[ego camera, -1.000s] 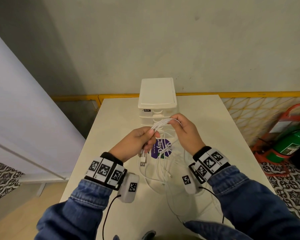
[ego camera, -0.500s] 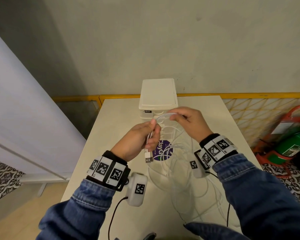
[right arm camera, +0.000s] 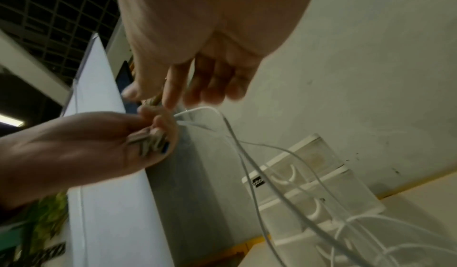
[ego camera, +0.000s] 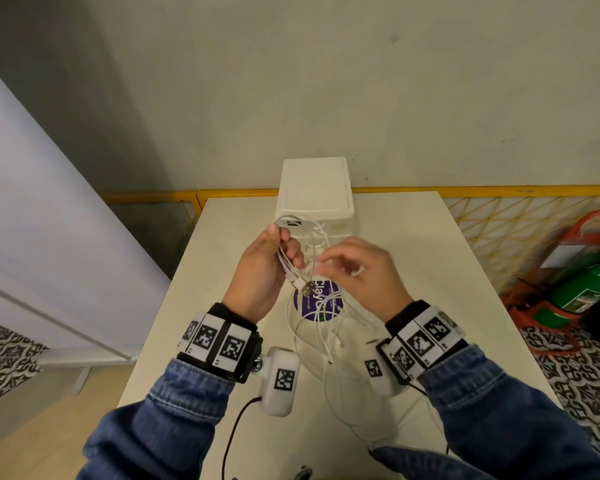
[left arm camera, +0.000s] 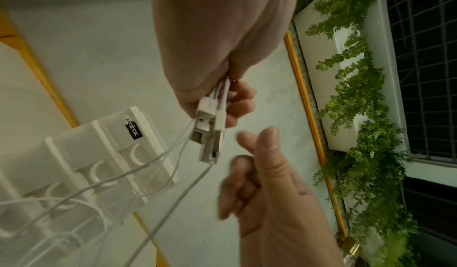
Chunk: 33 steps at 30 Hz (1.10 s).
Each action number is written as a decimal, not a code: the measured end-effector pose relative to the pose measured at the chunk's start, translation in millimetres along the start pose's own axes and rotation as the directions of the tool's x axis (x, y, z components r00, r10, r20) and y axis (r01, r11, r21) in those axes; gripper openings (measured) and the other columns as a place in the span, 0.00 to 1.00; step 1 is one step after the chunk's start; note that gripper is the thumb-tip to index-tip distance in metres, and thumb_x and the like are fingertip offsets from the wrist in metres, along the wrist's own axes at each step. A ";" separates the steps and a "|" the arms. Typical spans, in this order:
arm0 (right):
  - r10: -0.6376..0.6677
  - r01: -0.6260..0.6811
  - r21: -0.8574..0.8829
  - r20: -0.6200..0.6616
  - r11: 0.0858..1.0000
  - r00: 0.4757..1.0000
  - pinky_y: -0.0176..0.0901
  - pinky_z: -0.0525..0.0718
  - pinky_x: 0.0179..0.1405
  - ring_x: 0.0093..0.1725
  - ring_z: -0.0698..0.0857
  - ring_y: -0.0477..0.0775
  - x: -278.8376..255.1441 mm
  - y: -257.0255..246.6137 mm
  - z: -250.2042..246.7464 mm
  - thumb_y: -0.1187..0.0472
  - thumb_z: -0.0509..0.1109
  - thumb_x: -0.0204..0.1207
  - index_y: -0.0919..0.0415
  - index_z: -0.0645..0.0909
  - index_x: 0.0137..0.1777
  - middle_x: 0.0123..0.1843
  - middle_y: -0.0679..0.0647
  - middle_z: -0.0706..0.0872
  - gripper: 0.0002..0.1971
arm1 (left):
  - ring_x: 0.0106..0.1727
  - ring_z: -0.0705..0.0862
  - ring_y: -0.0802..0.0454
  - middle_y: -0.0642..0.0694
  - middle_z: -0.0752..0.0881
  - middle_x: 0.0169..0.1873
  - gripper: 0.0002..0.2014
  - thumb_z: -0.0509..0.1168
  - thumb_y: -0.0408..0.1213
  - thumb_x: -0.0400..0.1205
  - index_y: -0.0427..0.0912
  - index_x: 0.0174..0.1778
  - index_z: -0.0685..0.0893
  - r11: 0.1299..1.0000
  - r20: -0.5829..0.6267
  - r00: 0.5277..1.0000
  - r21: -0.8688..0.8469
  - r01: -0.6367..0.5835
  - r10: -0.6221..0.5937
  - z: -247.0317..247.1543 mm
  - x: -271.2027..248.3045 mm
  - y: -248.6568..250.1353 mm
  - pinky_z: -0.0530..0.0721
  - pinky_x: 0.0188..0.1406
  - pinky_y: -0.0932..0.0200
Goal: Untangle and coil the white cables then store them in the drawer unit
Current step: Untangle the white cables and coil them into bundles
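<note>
Cables [ego camera: 293, 268] upright, plugs [left arm camera: 207, 132] downward

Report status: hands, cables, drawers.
Left hand grips cables near the plugs. Right hand open, holding nothing. Loops trail loose on the table. Drawer unit closed.

The white cables [ego camera: 321, 327] are thin and still tangled: several strands with their USB plugs [left arm camera: 209, 134] bunched together are raised above the counter, and the rest trail down in loose loops over a purple sticker. The drawer unit [ego camera: 315, 192] is a small white box with translucent drawers, all shut, standing upright at the counter's far edge behind the cables.
</note>
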State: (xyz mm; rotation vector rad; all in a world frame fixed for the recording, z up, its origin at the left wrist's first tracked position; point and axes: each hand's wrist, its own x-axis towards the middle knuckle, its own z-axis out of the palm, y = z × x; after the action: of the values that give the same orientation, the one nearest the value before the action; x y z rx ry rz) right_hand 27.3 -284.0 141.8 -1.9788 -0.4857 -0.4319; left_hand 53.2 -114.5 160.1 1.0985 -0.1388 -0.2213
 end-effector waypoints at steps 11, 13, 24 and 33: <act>0.130 -0.131 0.025 0.044 0.991 0.991 0.47 0.84 0.45 0.36 0.85 0.54 -7.1 -1.0 25.8 0.63 0.76 0.70 0.58 0.87 0.57 0.37 0.58 0.87 0.15 | 0.27 0.76 0.51 0.47 0.74 0.25 0.19 0.47 0.48 0.89 0.42 0.37 0.71 0.974 -0.165 0.986 -0.226 -0.018 -0.020 8.3 1.5 -0.4 0.80 0.32 0.60; 0.157 -0.157 0.048 0.016 0.986 0.988 0.47 0.85 0.44 0.35 0.86 0.53 -7.5 -3.8 29.1 0.64 0.77 0.68 0.58 0.88 0.55 0.36 0.56 0.88 0.14 | 0.27 0.77 0.52 0.47 0.75 0.25 0.19 0.48 0.49 0.88 0.43 0.36 0.71 0.974 -0.190 0.982 -0.225 -0.038 -0.006 9.2 0.7 -2.6 0.81 0.31 0.60; 0.349 -0.350 0.305 0.058 0.886 0.935 0.61 0.87 0.46 0.35 0.90 0.58 -8.5 -16.2 43.1 0.69 0.82 0.61 0.57 0.81 0.34 0.33 0.58 0.89 0.12 | 0.21 0.72 0.54 0.50 0.70 0.21 0.24 0.53 0.57 0.84 0.44 0.29 0.67 0.998 -0.303 0.952 -0.013 -0.055 0.048 14.1 -7.3 -7.1 0.74 0.24 0.61; 0.120 -0.114 0.045 -0.169 0.992 0.978 0.29 0.72 0.48 0.42 0.71 0.42 12.3 4.4 12.3 0.56 0.81 0.63 0.44 0.61 0.73 0.44 0.45 0.69 0.42 | 0.18 0.60 0.56 0.51 0.59 0.20 0.24 0.52 0.54 0.86 0.46 0.26 0.62 0.975 0.036 0.979 0.106 0.196 -0.200 10.5 -5.7 3.0 0.63 0.18 0.65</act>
State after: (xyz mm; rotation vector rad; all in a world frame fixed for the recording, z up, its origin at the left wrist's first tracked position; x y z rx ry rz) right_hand 41.2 -272.8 139.4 -1.9050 -0.2649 -0.5101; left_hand 45.6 -120.9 167.5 1.2100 -0.0823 -0.4227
